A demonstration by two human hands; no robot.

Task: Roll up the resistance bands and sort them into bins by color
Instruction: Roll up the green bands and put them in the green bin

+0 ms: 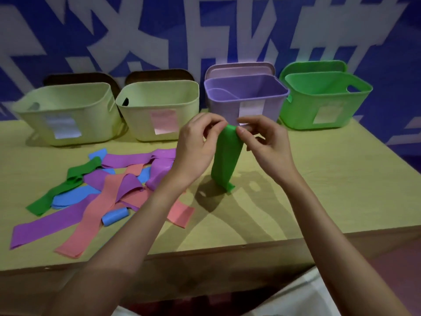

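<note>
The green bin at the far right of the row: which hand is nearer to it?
Right. The right hand pinches the top of the green band just left of the green bin; the left hand holds the same band farther left.

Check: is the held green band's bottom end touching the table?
Touching. In the head view the green band, pinched at its top by both hands, hangs down and its bottom end folds onto the table.
</note>
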